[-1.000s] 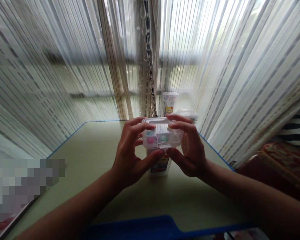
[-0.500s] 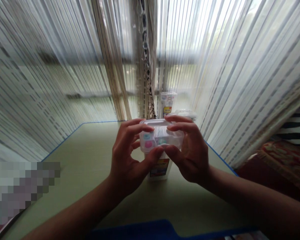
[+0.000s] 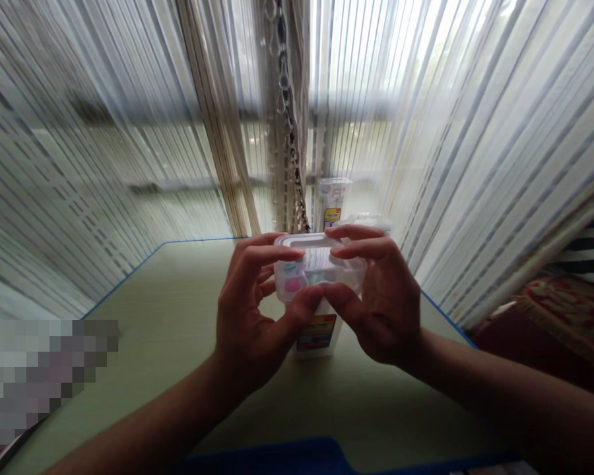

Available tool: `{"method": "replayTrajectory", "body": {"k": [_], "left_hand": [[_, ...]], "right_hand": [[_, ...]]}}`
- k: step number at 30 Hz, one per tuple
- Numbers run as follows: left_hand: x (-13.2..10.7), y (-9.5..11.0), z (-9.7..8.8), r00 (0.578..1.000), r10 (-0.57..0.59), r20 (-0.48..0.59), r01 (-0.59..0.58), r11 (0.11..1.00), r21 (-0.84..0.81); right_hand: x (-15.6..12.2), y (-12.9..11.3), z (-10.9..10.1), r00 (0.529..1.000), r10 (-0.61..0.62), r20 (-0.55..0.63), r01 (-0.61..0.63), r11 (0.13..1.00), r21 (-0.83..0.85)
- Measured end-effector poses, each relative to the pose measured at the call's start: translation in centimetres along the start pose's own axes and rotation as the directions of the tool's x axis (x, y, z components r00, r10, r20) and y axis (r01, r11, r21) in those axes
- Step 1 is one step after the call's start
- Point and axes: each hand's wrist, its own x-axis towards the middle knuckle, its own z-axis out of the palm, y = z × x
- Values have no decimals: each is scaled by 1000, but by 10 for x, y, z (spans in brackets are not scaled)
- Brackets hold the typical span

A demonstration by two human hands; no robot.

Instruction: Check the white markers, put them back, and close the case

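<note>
Head view: a clear container (image 3: 315, 348) is held at its lid (image 3: 319, 244) by the left hand (image 3: 250, 307) and the right hand (image 3: 389, 307).
Both hands are part-curled, fingers laid over the lid, thumbs set at its near edge. The container is stood upright on the bench (image 3: 178, 297), nearer than a labelled tub (image 3: 333, 196). The lid seems seated; whether it is fastened, and so what is left, cannot be told, that edge being covered.
</note>
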Motion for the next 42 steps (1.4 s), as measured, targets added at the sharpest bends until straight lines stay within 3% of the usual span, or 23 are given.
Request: {"method": "replayTrajectory", "body": {"k": [18, 23, 33, 42], "left_hand": [[0, 11, 8, 991, -133, -9, 132, 987, -88], [-2, 9, 10, 989, -147, -8, 145, 982, -118], [-1, 11, 12, 988, -147, -36, 143, 985, -93], [-3, 3, 13, 996, -68, -64, 68, 998, 2]], "right_hand": [[5, -8, 2, 995, 102, 12, -103, 992, 78], [6, -6, 1, 997, 82, 11, -83, 992, 95], [5, -7, 9, 998, 49, -47, -47, 998, 51], [3, 4, 16, 998, 20, -63, -18, 999, 46]]}}
